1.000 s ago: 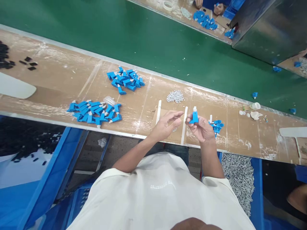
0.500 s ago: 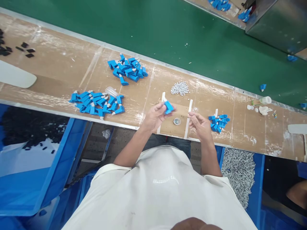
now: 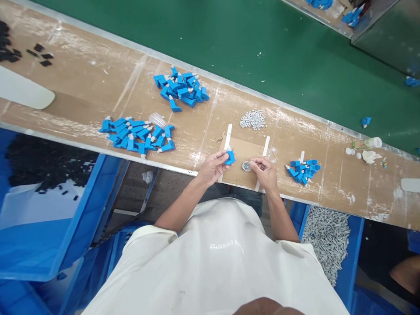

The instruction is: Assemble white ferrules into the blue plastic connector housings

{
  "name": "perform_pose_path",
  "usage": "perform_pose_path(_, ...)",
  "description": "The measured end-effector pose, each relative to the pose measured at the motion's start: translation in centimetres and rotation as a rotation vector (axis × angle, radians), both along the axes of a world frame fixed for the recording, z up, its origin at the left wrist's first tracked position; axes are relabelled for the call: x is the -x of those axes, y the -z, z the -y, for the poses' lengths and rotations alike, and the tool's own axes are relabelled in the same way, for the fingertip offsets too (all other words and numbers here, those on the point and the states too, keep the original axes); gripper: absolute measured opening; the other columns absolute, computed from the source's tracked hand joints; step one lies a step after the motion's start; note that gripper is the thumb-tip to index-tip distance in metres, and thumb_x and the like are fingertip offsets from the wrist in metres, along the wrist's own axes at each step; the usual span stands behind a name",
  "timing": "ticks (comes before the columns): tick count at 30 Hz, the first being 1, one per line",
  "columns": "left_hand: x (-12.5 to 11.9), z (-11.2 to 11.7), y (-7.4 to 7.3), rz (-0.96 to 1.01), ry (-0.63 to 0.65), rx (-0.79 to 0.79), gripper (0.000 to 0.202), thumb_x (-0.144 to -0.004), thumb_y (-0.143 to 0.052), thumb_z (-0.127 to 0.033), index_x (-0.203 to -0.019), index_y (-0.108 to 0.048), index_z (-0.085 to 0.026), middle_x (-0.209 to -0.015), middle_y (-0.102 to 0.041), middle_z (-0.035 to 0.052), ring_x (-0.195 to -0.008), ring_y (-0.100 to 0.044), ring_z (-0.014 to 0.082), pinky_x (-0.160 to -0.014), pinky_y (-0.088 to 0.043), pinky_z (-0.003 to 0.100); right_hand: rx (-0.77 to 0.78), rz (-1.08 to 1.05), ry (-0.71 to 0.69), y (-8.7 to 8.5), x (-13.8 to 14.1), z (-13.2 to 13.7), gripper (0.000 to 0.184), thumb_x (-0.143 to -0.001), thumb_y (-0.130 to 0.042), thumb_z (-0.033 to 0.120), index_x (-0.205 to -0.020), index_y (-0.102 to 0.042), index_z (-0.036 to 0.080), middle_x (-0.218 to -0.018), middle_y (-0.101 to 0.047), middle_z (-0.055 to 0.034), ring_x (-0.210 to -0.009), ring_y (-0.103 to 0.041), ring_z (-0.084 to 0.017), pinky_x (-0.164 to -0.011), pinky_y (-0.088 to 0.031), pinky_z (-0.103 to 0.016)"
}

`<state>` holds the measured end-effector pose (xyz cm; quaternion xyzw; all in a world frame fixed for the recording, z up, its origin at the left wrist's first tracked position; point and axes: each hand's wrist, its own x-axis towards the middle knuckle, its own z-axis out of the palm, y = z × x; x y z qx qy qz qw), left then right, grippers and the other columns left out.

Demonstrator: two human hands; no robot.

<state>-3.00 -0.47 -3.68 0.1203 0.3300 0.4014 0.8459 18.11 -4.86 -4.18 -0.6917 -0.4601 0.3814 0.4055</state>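
My left hand [image 3: 212, 168] is closed around a small blue plastic piece [image 3: 230, 157], held just above the brown bench [image 3: 98, 83] near its front edge. My right hand [image 3: 264, 173] is pinched, its fingertips at a small round metal cap [image 3: 245, 166] that lies on the bench between two white strips [image 3: 227, 134]; a thin pin seems to be in the pinch, too small to be sure. A little heap of blue pieces [image 3: 302, 170] lies right of my right hand. A heap of small grey parts [image 3: 252, 119] lies just beyond my hands.
Two bigger heaps of blue pieces [image 3: 182, 87] [image 3: 138, 135] lie to the left. A green conveyor belt [image 3: 229, 39] runs behind the bench. Black bits [image 3: 13, 52] sit far left. A blue bin of grey parts [image 3: 328, 240] stands below right, and small bottles [image 3: 367, 143] stand far right.
The blue piece passed from my right hand to my left. My right hand then dropped to the round metal cap, and both hands came closer to the bench's front edge.
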Motion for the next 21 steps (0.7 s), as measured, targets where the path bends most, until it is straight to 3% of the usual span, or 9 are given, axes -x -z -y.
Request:
perform_pose_path(5, -0.1, 0.1, 0.3, 0.009, -0.004, 0.027, 0.025, -0.072, -0.088, -0.018, -0.089, -0.071, -0.011, -0.075, -0.071, 0.0048, -0.061, -0.064, 0.0083, -0.053, -0.051, 0.013, -0.017, 0.058, -0.017, 0.3, 0.5, -0.1, 0.037, -0.075, -0.077, 0.053, -0.09, -0.08, 0.019, -0.078, -0.063, -0.0018, -0.06, -0.047, -0.012, -0.059, -0.044, -0.029)
perform_pose_path(9, 0.0, 0.0, 0.4, -0.001, -0.002, 0.043, 0.023, -0.074, -0.087, -0.017, -0.088, -0.071, -0.011, -0.074, -0.07, 0.004, -0.061, -0.064, 0.0081, -0.052, -0.05, 0.013, -0.03, 0.087, -0.043, 0.2, 0.6, -0.3, 0.03, -0.079, -0.074, 0.049, -0.084, -0.081, 0.02, -0.072, -0.06, -0.0009, -0.061, -0.049, -0.013, -0.06, -0.045, -0.029)
perform_pose_path(16, 0.5, -0.2, 0.6, -0.026, -0.019, 0.068, 0.019, -0.076, -0.084, -0.017, -0.086, -0.069, -0.011, -0.072, -0.068, 0.0025, -0.062, -0.064, 0.0076, -0.054, -0.051, 0.012, -0.187, 0.131, -0.031, -0.9, -0.1, 0.6, 0.02, -0.084, -0.074, 0.042, -0.086, -0.082, 0.024, -0.079, -0.067, -0.0032, -0.066, -0.054, -0.016, -0.062, -0.046, -0.031)
perform_pose_path(21, 0.5, -0.1, 0.8, -0.033, -0.034, 0.075, 0.016, -0.076, -0.083, -0.016, -0.083, -0.068, -0.012, -0.074, -0.068, 0.0025, -0.062, -0.064, 0.0075, -0.054, -0.051, 0.013, -0.268, 0.174, -0.043, -0.2, 0.6, 1.4, 0.015, -0.084, -0.074, 0.04, -0.086, -0.084, 0.029, -0.08, -0.063, -0.0034, -0.073, -0.057, -0.019, -0.066, -0.048, -0.034)
